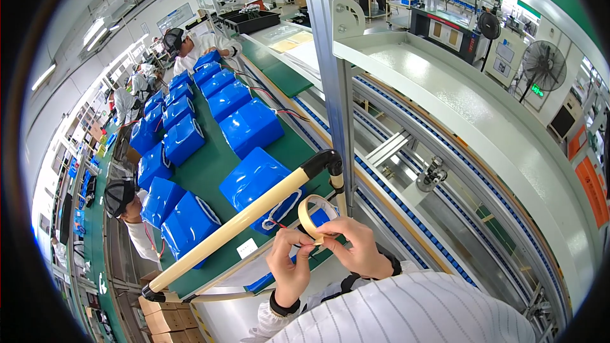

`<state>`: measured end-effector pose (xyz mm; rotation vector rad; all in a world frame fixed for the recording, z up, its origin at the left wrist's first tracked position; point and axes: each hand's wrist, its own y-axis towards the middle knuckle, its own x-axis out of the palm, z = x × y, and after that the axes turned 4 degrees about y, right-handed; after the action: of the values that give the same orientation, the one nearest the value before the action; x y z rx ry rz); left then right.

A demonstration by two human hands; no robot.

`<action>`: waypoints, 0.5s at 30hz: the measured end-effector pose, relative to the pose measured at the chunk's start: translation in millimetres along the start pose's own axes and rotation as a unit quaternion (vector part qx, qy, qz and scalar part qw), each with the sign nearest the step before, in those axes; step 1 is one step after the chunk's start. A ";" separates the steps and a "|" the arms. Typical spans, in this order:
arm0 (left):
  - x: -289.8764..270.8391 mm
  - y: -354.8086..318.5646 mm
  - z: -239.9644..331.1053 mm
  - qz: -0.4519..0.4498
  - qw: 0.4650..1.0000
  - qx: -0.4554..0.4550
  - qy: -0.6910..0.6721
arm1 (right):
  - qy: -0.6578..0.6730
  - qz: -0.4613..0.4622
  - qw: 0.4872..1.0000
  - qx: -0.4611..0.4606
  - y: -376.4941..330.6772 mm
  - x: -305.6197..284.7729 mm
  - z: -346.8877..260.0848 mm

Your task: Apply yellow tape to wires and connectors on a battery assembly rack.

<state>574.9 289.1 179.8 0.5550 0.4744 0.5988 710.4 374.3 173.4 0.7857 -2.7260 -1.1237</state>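
Two hands, my left hand (pixel 291 265) and right hand (pixel 356 249), meet with thumbs and forefingers pinching what looks like the loose end (pixel 319 240) of tape. Just above them stands the masking tape roll (pixel 305 218), probably light and rather stiff, best held by its sides; its strip should be thin, sticky, easily torn. Beyond lies a blue film-wrapped pack (pixel 255 178).
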 end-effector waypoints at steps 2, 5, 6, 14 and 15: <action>0.3 -1.0 0.0 -0.008 1.000 -0.005 -0.015 | 0.002 0.046 0.999 -0.026 0.9 1.4 1.1; -0.7 -0.8 -0.9 -0.011 1.000 -0.010 -0.026 | -0.016 0.062 0.998 0.011 3.9 0.7 0.2; -1.3 -0.8 -0.9 -0.011 1.000 -0.010 -0.026 | -0.015 0.062 0.998 0.011 5.2 -2.5 0.2; -7.1 1.6 2.9 -0.041 0.995 0.012 0.090 | 0.073 -0.016 0.990 0.116 1.1 -7.4 2.3; -7.7 2.2 3.2 -0.041 0.995 0.012 0.090 | 0.070 -0.020 0.990 0.117 0.3 -6.9 3.4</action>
<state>570.3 284.6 185.5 0.5047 0.6715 0.5675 715.2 380.1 171.9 0.9144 -2.7636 -0.7313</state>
